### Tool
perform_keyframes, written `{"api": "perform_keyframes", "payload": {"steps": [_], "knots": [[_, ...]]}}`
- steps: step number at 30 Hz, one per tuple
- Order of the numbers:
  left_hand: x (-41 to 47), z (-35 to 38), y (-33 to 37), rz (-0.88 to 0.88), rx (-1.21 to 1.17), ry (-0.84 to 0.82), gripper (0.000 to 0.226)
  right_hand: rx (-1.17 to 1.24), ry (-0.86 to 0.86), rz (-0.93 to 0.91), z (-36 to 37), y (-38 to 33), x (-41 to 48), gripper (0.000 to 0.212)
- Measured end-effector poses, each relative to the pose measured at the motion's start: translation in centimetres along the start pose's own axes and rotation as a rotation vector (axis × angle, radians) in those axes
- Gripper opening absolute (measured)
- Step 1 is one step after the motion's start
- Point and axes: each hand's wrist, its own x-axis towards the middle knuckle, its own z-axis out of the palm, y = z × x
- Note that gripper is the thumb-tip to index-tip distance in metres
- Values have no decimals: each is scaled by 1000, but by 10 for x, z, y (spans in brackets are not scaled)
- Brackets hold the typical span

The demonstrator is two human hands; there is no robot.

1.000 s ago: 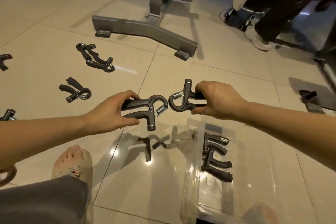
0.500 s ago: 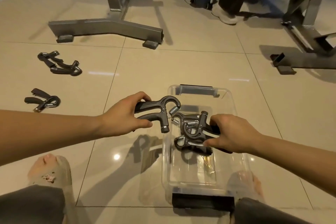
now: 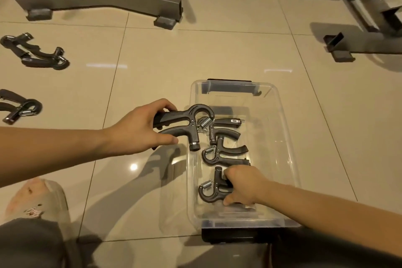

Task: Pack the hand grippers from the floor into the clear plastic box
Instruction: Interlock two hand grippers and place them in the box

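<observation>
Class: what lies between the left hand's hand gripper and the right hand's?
Head view: two lie there, one hand gripper and a second hand gripper, both inside the clear plastic box.

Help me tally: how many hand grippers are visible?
7 grippers: three in the clear box, nearest in right hand; one in left hand; seemingly two tangled on the floor; one at left edge.

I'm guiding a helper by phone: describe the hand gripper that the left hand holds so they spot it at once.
Find the clear plastic box on the tiled floor. At its left rim, the left hand grips a dark hand gripper by both handles. Unlike the three grippers inside, its handles stick out leftward past the rim.
</observation>
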Motion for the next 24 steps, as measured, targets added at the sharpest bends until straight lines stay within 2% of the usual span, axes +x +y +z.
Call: {"api": "perform_keyframes", "payload": {"steps": [8, 13, 16, 18, 20, 22, 24], "knots": [[8, 11, 5, 10, -14, -24, 49, -41, 52, -47, 12, 0, 11, 39], [2, 17, 13, 22, -3, -26, 50, 126, 73, 1, 0, 2, 12, 36], [-2, 18, 17, 28, 19, 18, 50, 516, 174, 17, -25, 8, 6, 29], [-4, 19, 20, 18, 30, 81, 50, 992, 241, 32, -48, 11, -6, 18], [-3, 21, 24, -2, 17, 151, 51, 1389, 291, 13, -70, 12, -22, 15], [-1, 21, 31, -6, -6, 187, 52, 1623, 272, -81, -87, 7, -36, 27], [3, 20, 42, 19, -11, 203, 52, 1675, 260, -180, -97, -2, -48, 40]]}}
